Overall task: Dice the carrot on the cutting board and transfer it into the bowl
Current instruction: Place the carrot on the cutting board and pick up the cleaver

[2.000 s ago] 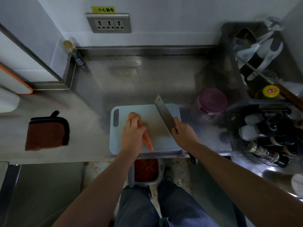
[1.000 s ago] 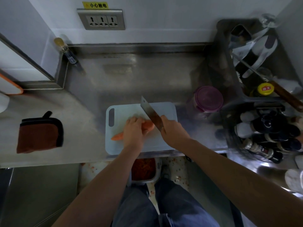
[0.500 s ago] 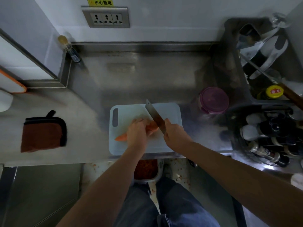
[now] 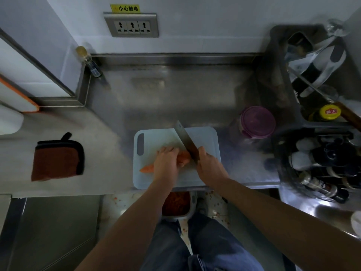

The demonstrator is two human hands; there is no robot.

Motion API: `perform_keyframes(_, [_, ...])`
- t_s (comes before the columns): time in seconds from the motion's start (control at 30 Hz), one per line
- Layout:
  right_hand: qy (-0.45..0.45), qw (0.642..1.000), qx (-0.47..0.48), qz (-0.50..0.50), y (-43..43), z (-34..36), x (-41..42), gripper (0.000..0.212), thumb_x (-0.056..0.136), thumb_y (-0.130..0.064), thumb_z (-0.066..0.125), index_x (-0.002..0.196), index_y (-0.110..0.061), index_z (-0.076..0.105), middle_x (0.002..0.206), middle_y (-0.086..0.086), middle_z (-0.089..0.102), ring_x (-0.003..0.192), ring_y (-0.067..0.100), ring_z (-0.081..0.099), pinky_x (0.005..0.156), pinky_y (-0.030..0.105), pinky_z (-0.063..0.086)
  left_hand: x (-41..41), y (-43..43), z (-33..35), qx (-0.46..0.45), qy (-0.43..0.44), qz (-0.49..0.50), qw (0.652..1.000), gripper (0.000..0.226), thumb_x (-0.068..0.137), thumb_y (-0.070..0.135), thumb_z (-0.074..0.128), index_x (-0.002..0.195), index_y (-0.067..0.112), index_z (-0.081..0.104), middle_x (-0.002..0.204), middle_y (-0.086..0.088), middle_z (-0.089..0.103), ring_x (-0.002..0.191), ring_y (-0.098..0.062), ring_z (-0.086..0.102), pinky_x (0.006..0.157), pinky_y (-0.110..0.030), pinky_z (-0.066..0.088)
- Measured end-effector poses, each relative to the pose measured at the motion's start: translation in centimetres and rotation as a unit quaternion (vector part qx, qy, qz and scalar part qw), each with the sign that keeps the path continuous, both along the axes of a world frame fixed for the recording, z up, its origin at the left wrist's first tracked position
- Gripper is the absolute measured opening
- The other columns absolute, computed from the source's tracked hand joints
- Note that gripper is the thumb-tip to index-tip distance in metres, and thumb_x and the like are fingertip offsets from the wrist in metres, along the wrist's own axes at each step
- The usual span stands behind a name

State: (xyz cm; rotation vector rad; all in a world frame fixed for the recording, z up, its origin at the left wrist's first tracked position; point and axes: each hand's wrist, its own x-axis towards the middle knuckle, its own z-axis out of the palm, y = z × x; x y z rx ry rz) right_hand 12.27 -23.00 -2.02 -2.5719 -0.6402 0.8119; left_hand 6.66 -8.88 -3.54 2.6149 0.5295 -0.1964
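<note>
Lying crosswise on the pale cutting board (image 4: pixel 156 137), the carrot (image 4: pixel 183 156) points its thin tip toward the board's front-left corner and its thick end toward the right. The board sits at the front edge of the steel counter (image 4: pixel 175 90), near the middle of that edge, with its handle slot on the left.

The left hand (image 4: pixel 167 163) covers the carrot's middle, fingers curled down over it and holding it against the board. The right hand (image 4: pixel 210 167) is wrapped tight round the handle of a cleaver (image 4: pixel 185 138), and the handle is hidden inside the grip. The blade runs from the hand toward the board's back edge and meets the carrot at its thick end. Whether the edge has entered the carrot cannot be told.

Below the counter's front edge, in front of the person's legs, stands the bowl (image 4: pixel 192 202), holding orange diced pieces.

A brown pot holder (image 4: pixel 57 159) with black trim lies on the counter well left of the board, near the front edge. A purple-lidded jar (image 4: pixel 257 122) stands just beyond the board's back-right corner. A small bottle (image 4: pixel 88 60) leans in the counter's back-left corner, a socket panel (image 4: pixel 131 25) sits on the wall above, and a rack of dark bottles (image 4: pixel 328 163) crowds the right edge.
</note>
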Motion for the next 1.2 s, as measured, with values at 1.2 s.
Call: perform_keyframes(1.2, [0.001, 0.996, 0.064, 0.059, -6.6, 0.7, 0.2, 0.014, 0.093, -0.016, 0.048, 0.107, -0.017, 0.048, 0.072, 0.011, 0.063, 0.059, 0.026, 0.061, 0.056, 0.043, 0.053, -2.2, -1.8, -0.4, 0.072, 0.052, -0.015, 0.996, 0.05, 0.087, 0.033, 0.066, 0.131, 0.019, 0.047, 0.135, -0.007, 0.04, 0.124, -0.024, 0.039, 0.096, -0.034, 0.045])
